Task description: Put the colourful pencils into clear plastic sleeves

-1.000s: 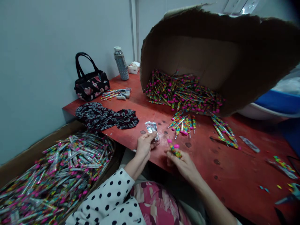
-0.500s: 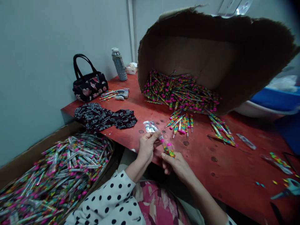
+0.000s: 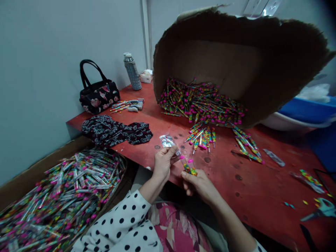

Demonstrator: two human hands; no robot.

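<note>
Between the thumb and fingers of my left hand (image 3: pixel 163 161) is a clear plastic wrapper (image 3: pixel 168 141), its silvery end sticking out over the table edge. My right hand (image 3: pixel 196 182) pinches two clear tubes (image 3: pixel 189 167) with pink caps, part-filled with colourful candies. The capped ends point up, close to the left fingers and the wrapper's lower end. Whether the wrapper touches the tubes I cannot tell. A loose group of similar filled tubes (image 3: pixel 201 138) lies on the red table (image 3: pixel 220 196) just beyond my hands.
A big cardboard box (image 3: pixel 223 56) on its side holds many candy tubes. At lower left, another carton (image 3: pixel 10 190) is heaped with wrapped tubes. A dark patterned cloth (image 3: pixel 115 129), handbag (image 3: pixel 99 96), flask (image 3: pixel 132 71), scissors (image 3: pixel 321 209) and a blue basin (image 3: pixel 309 110) stand around.
My left hand and the wrapper have drawn slightly left, away from the pink caps, leaving more of the caps showing. The right hand keeps hold of the tubes almost in place.
</note>
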